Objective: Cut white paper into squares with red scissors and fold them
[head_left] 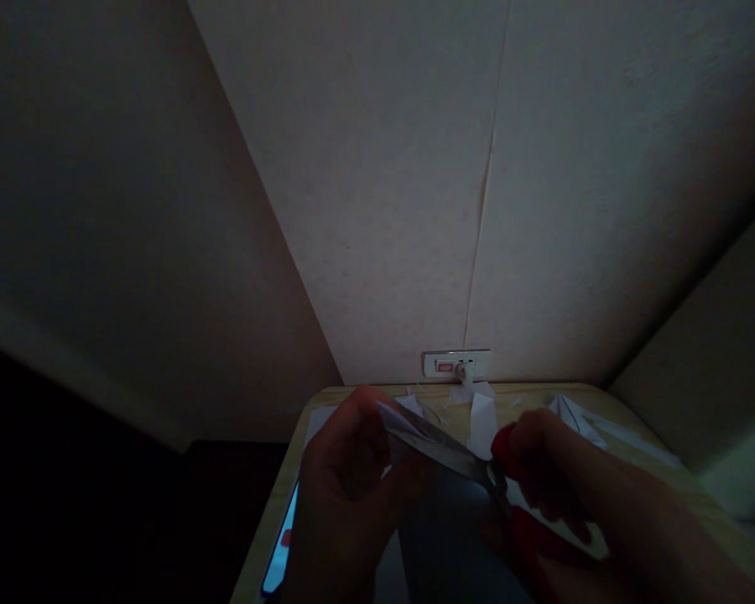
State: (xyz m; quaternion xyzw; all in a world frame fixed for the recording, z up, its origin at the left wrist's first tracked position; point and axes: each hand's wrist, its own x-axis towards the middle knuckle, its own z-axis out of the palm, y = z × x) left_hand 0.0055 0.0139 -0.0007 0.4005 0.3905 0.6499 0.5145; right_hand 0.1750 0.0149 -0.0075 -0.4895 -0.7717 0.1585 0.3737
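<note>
- Far L: dark, nothing readable. Frame v. dim overall.
- Phone [283, 545], near L edge of table [635, 419]: only a lit strip of screen shows; rest cut off by frame bottom and hidden behind L hand.
- Left hand [346, 486]: fingers curled, pinching a small paper piece [398, 417] at the fingertips. Only its pale top corner shows.
- Scissors [453, 457], centre, above table: blades point L and far, tip at the paper piece. Can't tell if blades are apart or together.
- Wall socket [456, 363], far centre, plug in it; cord hard to follow.
- Paper scraps [481, 419] on table below socket, shapes unclear.
- Right hand [554, 470]: closed round the red handles; finger placement hidden.
- Folded white sheet [572, 415], far R on table, partly behind R hand.
</note>
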